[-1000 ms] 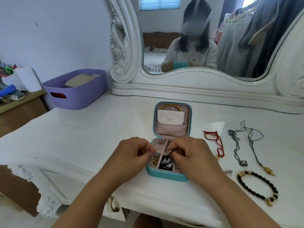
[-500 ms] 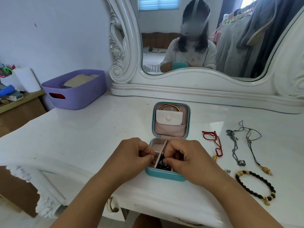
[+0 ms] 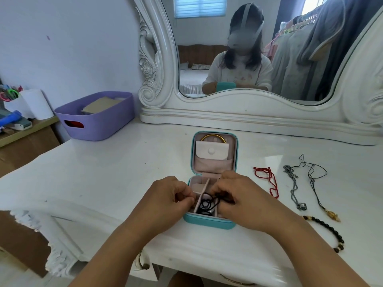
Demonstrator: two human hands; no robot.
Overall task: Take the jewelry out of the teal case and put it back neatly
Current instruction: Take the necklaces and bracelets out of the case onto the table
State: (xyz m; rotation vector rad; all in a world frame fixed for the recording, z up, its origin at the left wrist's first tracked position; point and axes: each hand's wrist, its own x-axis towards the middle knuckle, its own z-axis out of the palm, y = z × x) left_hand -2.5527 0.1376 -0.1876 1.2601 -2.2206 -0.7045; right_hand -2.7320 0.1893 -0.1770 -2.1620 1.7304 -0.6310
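Two hands over the teal case [image 3: 209, 221], which sits open on the white desk [image 3: 103, 172] near its front edge. Long axis of the case runs away from you toward the mirror [image 3: 259, 48]; the lid lies back flat on the far side, the tray is nearest you. The lid lining has a snap pouch [image 3: 211, 151] with a gold bangle [image 3: 212, 137] poking out above it.

Your left hand [image 3: 165, 198] has fingers curled in at the tray's left edge, fingertips pressed together on something small; can't tell what. Your right hand [image 3: 246, 200] is curled over the right side of the tray, fingertips pinching a black cord [image 3: 207, 205] that is looped in the middle compartment, beside the slanted divider [image 3: 202, 193].

Right of the case, on the desk, laid out roughly parallel and pointing away from you: red cord [image 3: 269, 181], silver chain [image 3: 294, 187] with a ring-like pendant at the near end, and a thin dark cord necklace [image 3: 315, 183] ending in a gold pendant. The dark beaded bracelet [image 3: 329, 230] curves nearest you, well apart from the case.

Far left, at the back of the desk: a purple bin [image 3: 97, 123] with a flat tan item inside.
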